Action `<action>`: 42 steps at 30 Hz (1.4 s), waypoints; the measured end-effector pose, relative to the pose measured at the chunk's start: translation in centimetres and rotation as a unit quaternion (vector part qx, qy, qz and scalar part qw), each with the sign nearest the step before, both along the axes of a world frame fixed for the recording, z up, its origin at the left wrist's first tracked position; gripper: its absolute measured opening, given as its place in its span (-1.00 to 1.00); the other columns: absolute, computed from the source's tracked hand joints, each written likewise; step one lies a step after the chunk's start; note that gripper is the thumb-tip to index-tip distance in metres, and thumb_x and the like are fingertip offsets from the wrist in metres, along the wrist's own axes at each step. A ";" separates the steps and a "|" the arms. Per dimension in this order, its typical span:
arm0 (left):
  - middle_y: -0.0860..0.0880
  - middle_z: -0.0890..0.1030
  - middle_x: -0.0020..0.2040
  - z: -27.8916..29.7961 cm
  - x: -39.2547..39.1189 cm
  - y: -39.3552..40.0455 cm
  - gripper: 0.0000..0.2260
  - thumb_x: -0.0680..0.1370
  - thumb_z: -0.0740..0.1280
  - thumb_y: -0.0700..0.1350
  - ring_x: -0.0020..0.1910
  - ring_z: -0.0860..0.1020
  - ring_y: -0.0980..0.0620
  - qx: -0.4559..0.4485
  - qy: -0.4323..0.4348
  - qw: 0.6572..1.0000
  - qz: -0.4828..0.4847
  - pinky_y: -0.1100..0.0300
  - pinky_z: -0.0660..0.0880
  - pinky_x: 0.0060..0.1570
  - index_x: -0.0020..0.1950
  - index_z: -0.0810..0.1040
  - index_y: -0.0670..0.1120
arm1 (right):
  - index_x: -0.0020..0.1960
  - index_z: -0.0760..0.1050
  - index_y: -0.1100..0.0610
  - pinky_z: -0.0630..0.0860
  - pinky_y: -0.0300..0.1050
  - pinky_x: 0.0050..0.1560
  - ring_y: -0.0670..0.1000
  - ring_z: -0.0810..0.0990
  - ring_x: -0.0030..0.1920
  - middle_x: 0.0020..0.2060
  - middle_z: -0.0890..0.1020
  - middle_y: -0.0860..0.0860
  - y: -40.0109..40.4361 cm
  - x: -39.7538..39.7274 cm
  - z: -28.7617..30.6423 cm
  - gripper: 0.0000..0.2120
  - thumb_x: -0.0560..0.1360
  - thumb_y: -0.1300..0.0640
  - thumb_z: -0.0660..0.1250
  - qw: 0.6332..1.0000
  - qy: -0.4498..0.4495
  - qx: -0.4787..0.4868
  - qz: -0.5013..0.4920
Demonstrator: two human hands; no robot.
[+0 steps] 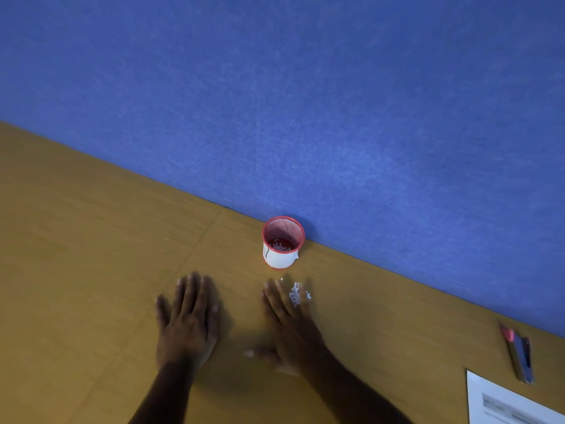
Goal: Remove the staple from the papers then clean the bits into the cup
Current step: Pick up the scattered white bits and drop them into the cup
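Note:
A red mesh cup with a white paper band stands on the wooden table against the blue wall, and small white bits lie in its bottom. My left hand rests flat on the table, fingers spread, to the left and in front of the cup. My right hand is also flat and open, its fingers pointing toward the cup. A small heap of white paper bits lies at my right fingertips, just in front of the cup. The papers lie at the bottom right corner.
A red and blue staple remover lies on the table at the far right, just beyond the papers. The blue partition wall runs along the table's far edge right behind the cup.

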State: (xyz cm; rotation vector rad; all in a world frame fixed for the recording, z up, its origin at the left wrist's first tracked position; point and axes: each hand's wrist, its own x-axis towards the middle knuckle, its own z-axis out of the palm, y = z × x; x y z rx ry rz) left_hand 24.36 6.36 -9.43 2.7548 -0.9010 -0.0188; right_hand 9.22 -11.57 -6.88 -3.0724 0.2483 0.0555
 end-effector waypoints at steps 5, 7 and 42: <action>-0.07 0.22 0.61 -0.1 0.2 0.0 -0.42 0.61 -0.03 0.15 0.60 0.14 -0.09 0.002 0.001 1.000 0.001 -0.35 0.05 0.48 0.60 0.20 -0.04 | 0.55 0.21 0.26 0.00 0.51 0.44 0.26 0.02 0.60 0.58 0.16 0.20 -1.7 -0.5 0.4 0.01 0.47 -0.55 -0.02 0.996 0.016 -0.001 -0.091; -0.06 0.22 0.61 0.0 0.2 0.0 -0.41 0.61 -0.03 0.16 0.60 0.14 -0.09 -0.003 0.002 1.000 -0.001 -0.33 0.04 0.48 0.60 0.20 -0.04 | 0.57 0.16 0.26 -0.03 0.51 0.44 0.27 -0.02 0.60 0.59 0.11 0.21 -1.9 -0.6 0.4 0.04 0.45 -0.56 -0.05 0.992 0.026 0.002 -0.126; -0.07 0.19 0.62 -0.3 0.2 0.0 -0.39 0.60 -0.04 0.19 0.61 0.11 -0.07 -0.006 0.004 1.000 0.000 -0.34 0.02 0.48 0.60 0.18 -0.04 | 0.52 0.23 0.36 0.10 0.48 0.43 0.35 0.16 0.54 0.54 0.17 0.34 -2.7 -3.9 0.2 0.15 0.37 -0.61 0.00 0.953 -0.023 0.003 -0.301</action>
